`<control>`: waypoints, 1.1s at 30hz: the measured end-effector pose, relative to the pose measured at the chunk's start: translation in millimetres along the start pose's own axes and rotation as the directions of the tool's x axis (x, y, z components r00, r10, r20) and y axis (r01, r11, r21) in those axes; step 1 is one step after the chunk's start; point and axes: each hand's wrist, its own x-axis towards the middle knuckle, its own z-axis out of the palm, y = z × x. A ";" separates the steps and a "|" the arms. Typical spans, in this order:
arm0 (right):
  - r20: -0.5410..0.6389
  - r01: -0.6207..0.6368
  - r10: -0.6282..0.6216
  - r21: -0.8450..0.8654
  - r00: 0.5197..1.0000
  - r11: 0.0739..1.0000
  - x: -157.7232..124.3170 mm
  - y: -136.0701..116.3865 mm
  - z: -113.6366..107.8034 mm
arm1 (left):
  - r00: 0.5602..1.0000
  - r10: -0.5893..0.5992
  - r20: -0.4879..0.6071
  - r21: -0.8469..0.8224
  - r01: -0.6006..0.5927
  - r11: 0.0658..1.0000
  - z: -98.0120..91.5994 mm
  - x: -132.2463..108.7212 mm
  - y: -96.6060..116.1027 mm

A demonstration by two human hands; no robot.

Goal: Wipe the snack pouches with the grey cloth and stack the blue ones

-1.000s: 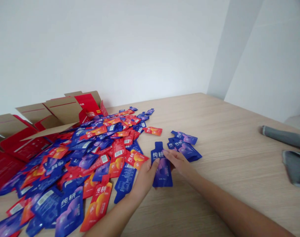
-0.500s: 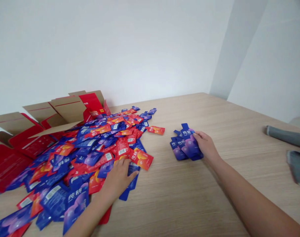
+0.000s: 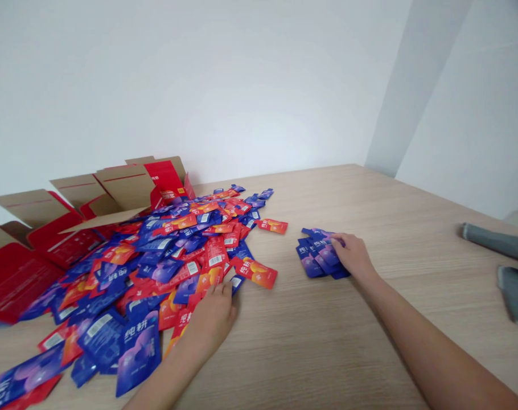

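A large mixed pile of blue and red sachets (image 3: 156, 267) covers the left of the table. My left hand (image 3: 216, 310) is at the pile's right edge, its fingers curled at a blue sachet (image 3: 237, 282) that shows beside the fingertips. The knuckles hide much of this grip. To the right, my right hand (image 3: 353, 255) pinches the right edge of a small fanned stack of blue sachets (image 3: 316, 256) on the tabletop. Between the hands, a red-orange sachet (image 3: 257, 273) juts out from the pile.
Open red cardboard boxes (image 3: 66, 239) with brown insides stand behind the pile at the left, against the white wall (image 3: 259, 85). Another red sachet (image 3: 272, 226) lies at the pile's right side. Grey objects (image 3: 498, 242) rest at the table's far right.
My right hand has lowered the top blue sachet onto the fanned stack. My left hand has drawn slightly toward me and right, and blue sachets below it have shifted out of sight.
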 end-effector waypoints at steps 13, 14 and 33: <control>0.286 0.227 -0.531 0.673 0.798 0.704 -73.5 -106.5 -15.9 | 0.944 0.282 0.171 -0.971 0.114 0.209 -31.0 15.0 5.9; 0.357 0.143 -0.536 0.717 0.765 0.682 -78.8 -111.0 -15.8 | 0.934 0.311 0.177 -0.976 0.126 0.175 -31.2 17.6 13.9; 0.752 -0.601 -0.252 0.644 0.608 0.473 -66.4 -107.8 -8.9 | 0.999 0.033 0.026 -0.963 0.016 0.269 -5.9 51.1 8.9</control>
